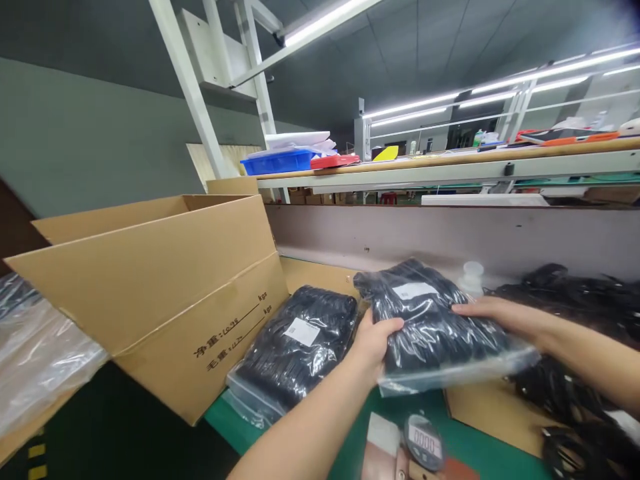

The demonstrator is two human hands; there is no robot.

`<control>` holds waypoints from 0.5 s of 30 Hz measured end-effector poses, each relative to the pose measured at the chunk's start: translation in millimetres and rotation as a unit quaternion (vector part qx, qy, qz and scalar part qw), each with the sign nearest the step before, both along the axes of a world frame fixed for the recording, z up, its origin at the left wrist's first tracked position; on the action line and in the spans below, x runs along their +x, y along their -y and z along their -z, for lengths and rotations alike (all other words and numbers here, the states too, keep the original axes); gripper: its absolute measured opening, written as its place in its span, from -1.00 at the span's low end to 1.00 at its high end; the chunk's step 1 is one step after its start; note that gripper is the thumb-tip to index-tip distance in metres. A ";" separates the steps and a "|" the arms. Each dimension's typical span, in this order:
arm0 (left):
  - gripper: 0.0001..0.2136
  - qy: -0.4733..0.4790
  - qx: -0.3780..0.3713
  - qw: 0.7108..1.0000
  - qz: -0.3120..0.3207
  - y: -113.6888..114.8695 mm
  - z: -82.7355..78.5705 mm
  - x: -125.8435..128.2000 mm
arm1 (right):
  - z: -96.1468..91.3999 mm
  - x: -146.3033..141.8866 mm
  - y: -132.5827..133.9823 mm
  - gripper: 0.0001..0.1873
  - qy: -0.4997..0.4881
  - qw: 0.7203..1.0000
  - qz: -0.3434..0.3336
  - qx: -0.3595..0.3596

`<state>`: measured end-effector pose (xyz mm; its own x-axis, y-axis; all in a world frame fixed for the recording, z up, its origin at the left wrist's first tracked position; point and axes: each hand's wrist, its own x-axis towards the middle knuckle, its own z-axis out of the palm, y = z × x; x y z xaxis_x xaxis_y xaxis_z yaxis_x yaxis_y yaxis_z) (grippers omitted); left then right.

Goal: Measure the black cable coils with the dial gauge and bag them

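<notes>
A clear plastic bag (pixel 430 330) packed with black cables and bearing a white label is held above the bench. My left hand (pixel 374 340) grips its left edge, thumb on top. Flat on the bag's right side rests my right hand (pixel 493 313), fingers spread along it. A second, similar bag of black cables (pixel 295 347) with a white label lies on the green bench surface (pixel 240 427), just left of my left hand and leaning against the cardboard box.
A big open cardboard box (pixel 165 293) stands at left. Loose black cables (pixel 575 300) pile at right. A digital gauge (pixel 424 441) reading 0.000 lies near the front edge. A small white bottle (pixel 471 277) stands behind the held bag. Clear plastic sheeting (pixel 35 353) lies far left.
</notes>
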<state>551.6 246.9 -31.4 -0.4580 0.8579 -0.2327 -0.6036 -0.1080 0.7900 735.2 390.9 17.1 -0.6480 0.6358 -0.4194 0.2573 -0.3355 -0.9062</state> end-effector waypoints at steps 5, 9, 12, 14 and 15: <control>-0.54 -0.071 0.032 0.990 -0.121 -53.7 14.8 1.8 | -7.8 -37.5 -77.5 -0.77 0.076 0.988 -0.104 0.081; -0.44 -0.107 0.019 0.969 -0.224 -84.8 27.4 -1.2 | -8.7 -86.6 -121.8 -0.78 0.130 0.963 -0.147 0.186; -0.34 -0.096 0.000 0.956 -0.279 -108.7 38.7 -5.7 | -8.1 -127.3 -145.4 -0.73 0.168 0.932 -0.170 0.273; -0.32 -0.076 -0.010 0.951 -0.300 -123.9 46.8 -9.6 | -4.9 -152.8 -157.4 -0.70 0.190 0.907 -0.178 0.332; -0.32 -0.063 -0.015 0.949 -0.307 -130.7 51.2 -11.7 | -1.9 -164.2 -162.2 -0.69 0.201 0.893 -0.181 0.360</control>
<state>539.9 377.6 -82.6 -0.8957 0.4138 -0.1627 -0.3343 -0.3854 0.8600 570.9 553.1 19.0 -0.7552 0.6133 -0.2314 0.5835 0.4681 -0.6637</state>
